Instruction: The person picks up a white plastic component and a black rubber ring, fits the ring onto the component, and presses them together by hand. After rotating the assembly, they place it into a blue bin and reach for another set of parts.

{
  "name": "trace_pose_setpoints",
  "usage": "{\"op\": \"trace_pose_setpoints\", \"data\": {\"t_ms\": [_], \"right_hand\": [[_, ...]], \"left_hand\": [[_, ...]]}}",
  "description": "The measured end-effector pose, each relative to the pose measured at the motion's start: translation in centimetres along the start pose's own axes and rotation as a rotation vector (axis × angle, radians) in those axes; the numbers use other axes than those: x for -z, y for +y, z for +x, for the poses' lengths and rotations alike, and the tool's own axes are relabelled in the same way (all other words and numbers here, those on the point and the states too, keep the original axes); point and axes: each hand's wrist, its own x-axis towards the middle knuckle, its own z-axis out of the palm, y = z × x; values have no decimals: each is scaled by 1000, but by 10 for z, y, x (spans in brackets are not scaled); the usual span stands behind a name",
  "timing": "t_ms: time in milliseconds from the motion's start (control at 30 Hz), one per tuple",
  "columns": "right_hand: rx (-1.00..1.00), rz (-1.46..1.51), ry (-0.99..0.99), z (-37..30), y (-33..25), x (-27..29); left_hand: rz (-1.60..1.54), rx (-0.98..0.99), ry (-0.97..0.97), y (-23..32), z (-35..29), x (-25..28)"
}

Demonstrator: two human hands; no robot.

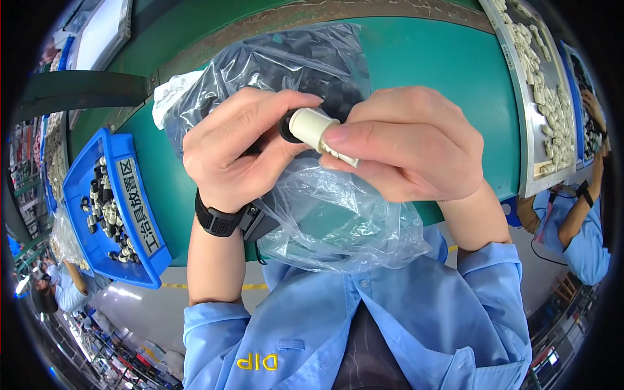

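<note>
Above the bench, my right hand (406, 143) pinches a cream-coloured plastic cylindrical part (313, 127) between thumb and fingers. At its left end sits a black ring-shaped cap (288, 128), gripped by the thumb and forefinger of my left hand (244, 143). The two pieces touch end to end; whether they are fully joined cannot be seen. Behind and below my hands lies a clear plastic bag (286, 62) holding many black parts. Its loose open end (344, 221) spreads toward me over the bench edge.
A blue bin (140, 201) with black and cream parts stands at the left. On the right is a metal-edged tray (526, 130) of cream parts. The bench has a green mat (429, 55). Other people in blue work at both sides.
</note>
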Motion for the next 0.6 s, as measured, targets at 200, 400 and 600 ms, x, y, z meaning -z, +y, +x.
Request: {"op": "trace_pose_setpoints", "data": {"t_ms": [200,400,600], "right_hand": [[109,3,14,-5,10,0],[211,81,36,-6,17,3],[80,122,-18,-8,5,4]], "left_hand": [[2,-83,1,-2,4,-1],[-29,-3,-12,1,4,-1],[-43,6,1,-2,1,-2]]}}
